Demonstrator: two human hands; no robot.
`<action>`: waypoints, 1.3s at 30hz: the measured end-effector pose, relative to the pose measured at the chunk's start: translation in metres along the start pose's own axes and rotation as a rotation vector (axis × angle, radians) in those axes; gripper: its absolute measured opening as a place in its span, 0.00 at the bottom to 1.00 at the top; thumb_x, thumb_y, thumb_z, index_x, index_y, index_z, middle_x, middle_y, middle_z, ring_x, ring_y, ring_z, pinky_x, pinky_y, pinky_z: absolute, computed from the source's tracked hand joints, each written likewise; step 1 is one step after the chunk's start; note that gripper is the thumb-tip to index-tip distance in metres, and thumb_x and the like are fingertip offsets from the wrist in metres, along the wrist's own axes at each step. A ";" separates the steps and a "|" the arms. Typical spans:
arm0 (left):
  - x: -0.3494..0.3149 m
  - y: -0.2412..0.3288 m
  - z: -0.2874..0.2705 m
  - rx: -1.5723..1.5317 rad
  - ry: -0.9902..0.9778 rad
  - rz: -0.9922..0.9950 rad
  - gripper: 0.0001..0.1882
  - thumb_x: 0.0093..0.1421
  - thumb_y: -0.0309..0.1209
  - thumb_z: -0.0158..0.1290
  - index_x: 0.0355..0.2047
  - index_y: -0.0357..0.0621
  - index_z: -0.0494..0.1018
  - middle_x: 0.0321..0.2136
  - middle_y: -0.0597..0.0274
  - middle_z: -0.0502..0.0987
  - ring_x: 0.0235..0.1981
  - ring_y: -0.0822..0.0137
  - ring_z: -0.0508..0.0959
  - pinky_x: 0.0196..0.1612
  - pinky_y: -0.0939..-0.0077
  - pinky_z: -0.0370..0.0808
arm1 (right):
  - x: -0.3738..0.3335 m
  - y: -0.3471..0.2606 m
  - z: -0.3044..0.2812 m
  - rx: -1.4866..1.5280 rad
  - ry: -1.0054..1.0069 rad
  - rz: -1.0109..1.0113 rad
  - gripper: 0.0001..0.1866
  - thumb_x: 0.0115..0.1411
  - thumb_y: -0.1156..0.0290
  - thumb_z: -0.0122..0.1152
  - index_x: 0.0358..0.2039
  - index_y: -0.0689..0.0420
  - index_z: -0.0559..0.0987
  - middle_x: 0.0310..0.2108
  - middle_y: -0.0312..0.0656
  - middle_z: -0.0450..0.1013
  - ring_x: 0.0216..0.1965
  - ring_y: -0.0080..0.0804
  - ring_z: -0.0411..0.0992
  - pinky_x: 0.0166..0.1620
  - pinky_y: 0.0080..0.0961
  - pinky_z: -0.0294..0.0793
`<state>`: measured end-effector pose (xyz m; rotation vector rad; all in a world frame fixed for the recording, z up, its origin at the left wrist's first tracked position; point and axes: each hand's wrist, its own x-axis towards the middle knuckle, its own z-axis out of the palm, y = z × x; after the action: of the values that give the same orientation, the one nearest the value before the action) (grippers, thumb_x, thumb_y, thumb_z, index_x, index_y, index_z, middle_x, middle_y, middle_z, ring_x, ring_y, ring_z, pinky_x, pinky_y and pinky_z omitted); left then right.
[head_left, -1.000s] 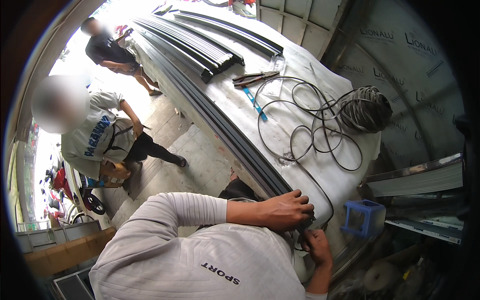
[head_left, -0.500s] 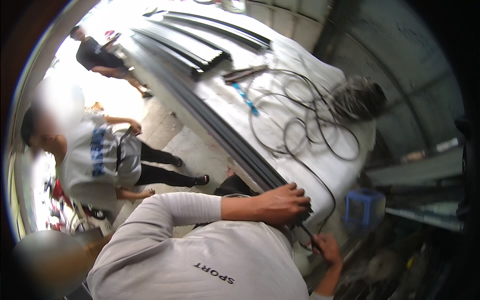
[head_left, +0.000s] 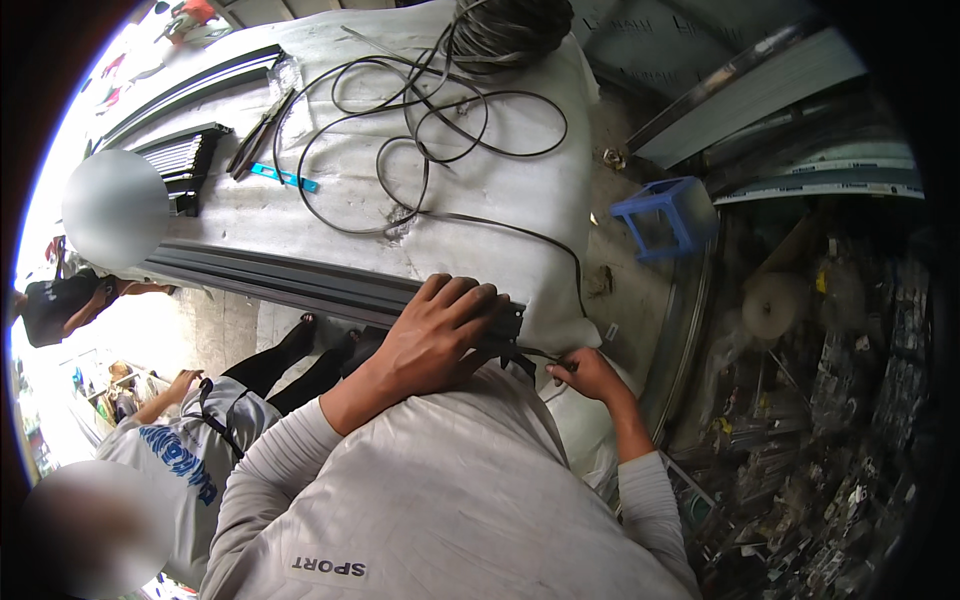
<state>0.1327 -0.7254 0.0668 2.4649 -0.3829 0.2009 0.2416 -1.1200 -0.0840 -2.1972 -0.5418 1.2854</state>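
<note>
A long dark grey metal profile (head_left: pixel 290 277) lies along the near edge of the white-covered table. My left hand (head_left: pixel 435 335) is over its right end, fingers curled across the top and pressed on it. Just beyond that end, my right hand (head_left: pixel 592 376) pinches a thin black strip (head_left: pixel 540 354) between thumb and fingers. The strip looks like a flexible rubber seal. A black strip (head_left: pixel 500 220) also runs in loose loops over the table from a large coil (head_left: pixel 508 35) at the far side. My left hand hides where the strip meets the profile.
Dark pliers-like tool (head_left: pixel 258 138) and a bright blue flat tool (head_left: pixel 285 178) lie on the table (head_left: pixel 520 185). Shorter dark profiles (head_left: pixel 185 165) rest at left. A blue plastic stool (head_left: pixel 665 218) stands to the right, near clutter. Two people (head_left: pixel 190 470) are at left.
My view has swung rightward, so the profile now lies more nearly level across it. My left hand stays on the profile's end and my right hand still grips the strip.
</note>
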 end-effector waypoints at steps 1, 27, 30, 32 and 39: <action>0.000 0.000 0.000 0.003 0.032 0.016 0.39 0.60 0.39 0.80 0.71 0.42 0.84 0.64 0.52 0.84 0.64 0.47 0.84 0.70 0.48 0.79 | 0.005 0.021 0.010 -0.028 -0.015 -0.026 0.21 0.72 0.53 0.82 0.45 0.62 0.96 0.42 0.58 0.91 0.45 0.58 0.89 0.54 0.46 0.86; -0.002 0.006 0.000 0.012 0.054 0.012 0.41 0.58 0.39 0.82 0.70 0.39 0.84 0.63 0.51 0.85 0.62 0.46 0.84 0.68 0.49 0.81 | -0.213 -0.166 -0.218 -1.068 1.838 -0.439 0.19 0.89 0.64 0.59 0.61 0.64 0.91 0.62 0.58 0.89 0.66 0.60 0.86 0.69 0.53 0.82; -0.002 0.007 -0.001 0.007 0.061 0.015 0.41 0.59 0.40 0.82 0.70 0.39 0.84 0.63 0.51 0.85 0.63 0.46 0.84 0.68 0.49 0.81 | -0.206 -0.148 -0.218 -0.625 1.366 -0.250 0.19 0.86 0.67 0.61 0.68 0.63 0.88 0.64 0.58 0.87 0.68 0.59 0.85 0.70 0.51 0.82; -0.003 0.006 -0.001 0.007 0.057 0.012 0.41 0.59 0.40 0.82 0.70 0.39 0.84 0.63 0.51 0.85 0.63 0.46 0.84 0.68 0.49 0.81 | -0.186 -0.126 -0.204 -0.670 1.054 0.047 0.23 0.83 0.67 0.66 0.74 0.60 0.84 0.71 0.58 0.83 0.73 0.60 0.81 0.75 0.51 0.79; -0.003 0.009 0.001 0.015 0.058 -0.031 0.41 0.58 0.38 0.81 0.71 0.39 0.83 0.63 0.50 0.85 0.64 0.46 0.84 0.71 0.48 0.79 | -0.073 -0.130 -0.082 0.010 0.349 -0.441 0.26 0.83 0.69 0.66 0.78 0.55 0.82 0.79 0.53 0.77 0.83 0.53 0.72 0.87 0.50 0.66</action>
<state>0.1269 -0.7323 0.0702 2.4723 -0.3199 0.2623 0.2705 -1.0811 0.0796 -2.0731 -0.8143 0.6584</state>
